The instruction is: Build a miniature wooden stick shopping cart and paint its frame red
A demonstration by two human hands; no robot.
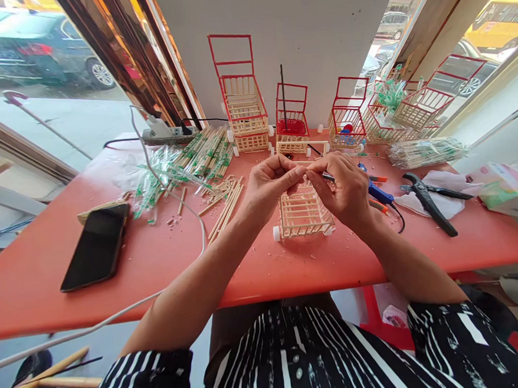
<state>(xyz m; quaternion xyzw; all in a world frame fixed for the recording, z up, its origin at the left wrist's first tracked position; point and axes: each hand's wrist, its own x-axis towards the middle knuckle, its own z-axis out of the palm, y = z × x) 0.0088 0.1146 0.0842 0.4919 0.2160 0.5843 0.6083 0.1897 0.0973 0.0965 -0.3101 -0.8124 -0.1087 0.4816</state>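
My left hand (270, 182) and my right hand (344, 189) meet above a small unpainted cart (303, 214) made of bamboo sticks, which stands on the red table (166, 265). The left fingers pinch a thin wooden stick (307, 168) at one end. My right hand grips a small tool with a dark handle (327, 178), its tip against the stick. White wheels show at the cart's near corners.
A black phone (96, 245) lies at the left. Loose sticks (226, 205) and wrapped chopsticks (181, 167) lie behind it. Several red-framed stick carts (243, 109) line the back edge. A blue glue gun (379, 192), black pliers (428, 200) and a white cable (170, 188) lie nearby.
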